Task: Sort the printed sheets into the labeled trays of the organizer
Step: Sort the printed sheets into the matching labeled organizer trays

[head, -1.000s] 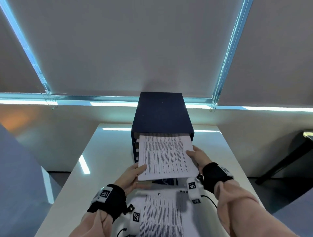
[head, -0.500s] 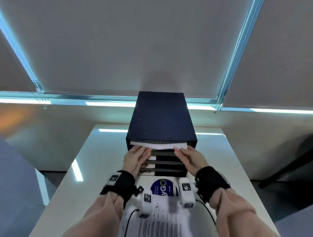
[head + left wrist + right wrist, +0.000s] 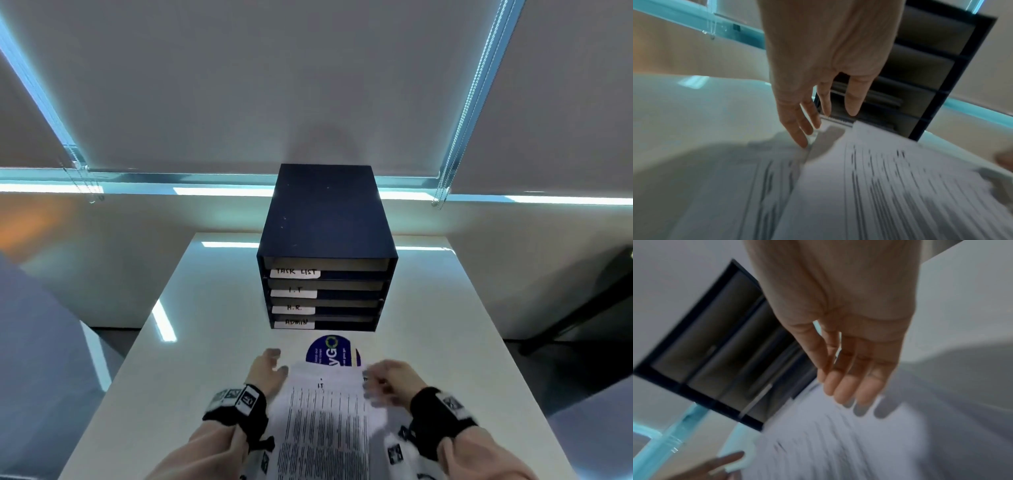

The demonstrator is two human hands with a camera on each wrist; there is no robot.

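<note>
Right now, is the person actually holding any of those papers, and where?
Nothing is held. The left hand touches the left edge of the top printed sheet with straight fingers; the right hand hovers open by its right edge.

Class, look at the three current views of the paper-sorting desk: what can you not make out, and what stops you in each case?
- Printed sheet: body text blurred in all views; only the heading "I.T" reads, head view.
- Round blue sticker: lower half covered by that sheet.
- Organizer: tray contents too dark and shallow to see.
- Right hand: motion-blurred; contact with the sheet unclear.
- Left hand: fingertip contact blurred.
</note>
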